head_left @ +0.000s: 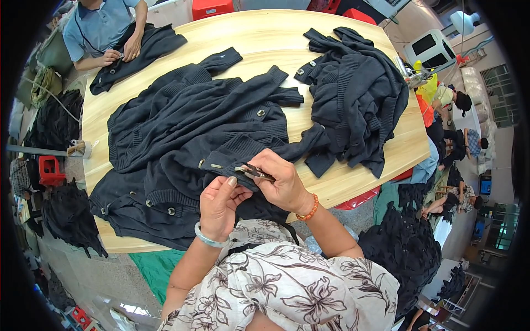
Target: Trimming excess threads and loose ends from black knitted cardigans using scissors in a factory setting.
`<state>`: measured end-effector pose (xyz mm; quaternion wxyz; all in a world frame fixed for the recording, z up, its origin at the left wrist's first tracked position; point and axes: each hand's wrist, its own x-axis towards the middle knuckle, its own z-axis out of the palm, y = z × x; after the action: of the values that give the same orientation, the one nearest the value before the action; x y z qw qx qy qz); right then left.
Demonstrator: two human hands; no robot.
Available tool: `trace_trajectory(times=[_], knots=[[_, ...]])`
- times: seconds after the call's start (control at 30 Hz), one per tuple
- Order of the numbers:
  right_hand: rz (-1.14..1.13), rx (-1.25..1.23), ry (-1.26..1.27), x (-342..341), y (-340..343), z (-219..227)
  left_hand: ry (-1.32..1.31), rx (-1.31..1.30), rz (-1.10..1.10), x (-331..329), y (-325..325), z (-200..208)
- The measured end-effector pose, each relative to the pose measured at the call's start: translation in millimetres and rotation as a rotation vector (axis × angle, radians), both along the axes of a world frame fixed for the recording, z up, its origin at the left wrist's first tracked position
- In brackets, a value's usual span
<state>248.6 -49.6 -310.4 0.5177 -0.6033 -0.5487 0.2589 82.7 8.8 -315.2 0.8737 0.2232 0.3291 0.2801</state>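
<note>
Close in front of me lies a dark knitted cardigan point(182, 175) with light shiny buttons. My left hand point(217, 207) has thumb and fingers closed on the edge of its button band point(247, 181). In my right hand point(282, 179) is a small dark metal tool point(261, 173), which looks like thread snips. Its tip is at a pale button point(240, 169) on the band, just past my left thumb. My right fingers wrap round the tool and hide much of it. Another button point(216, 166) shows on the band further left.
More dark cardigans lie across the wooden table point(265, 33), with a heap point(359, 94) at the right. At the far left a co-worker's hands point(122, 51) handle another dark garment point(149, 55). Dark garments point(406, 248) are piled beside me on the right. A red stool point(51, 170) stands left.
</note>
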Motion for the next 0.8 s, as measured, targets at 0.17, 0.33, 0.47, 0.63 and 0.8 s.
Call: trace_trajectory(times=[0.17,0.33,0.47,0.63,0.8], knots=[[-0.014,0.038,-0.013,-0.2,-3.0,-0.4,0.1,0.438,0.167,-3.2,-5.3,-2.4],[0.09,0.125,-0.124,6.5,-2.8,4.0,0.459,1.055,-0.159,-14.8,7.3,4.9],[0.111,0.112,-0.149,5.7,-6.1,6.0,0.594,1.464,0.008,-13.3,12.9,8.0],[0.087,0.108,0.021,-0.5,-7.8,2.9,0.474,1.532,0.058,-14.0,18.8,-1.0],[-0.043,-0.062,0.151,-11.7,-18.8,12.5,0.626,1.644,0.215,-10.4,9.9,-5.3]])
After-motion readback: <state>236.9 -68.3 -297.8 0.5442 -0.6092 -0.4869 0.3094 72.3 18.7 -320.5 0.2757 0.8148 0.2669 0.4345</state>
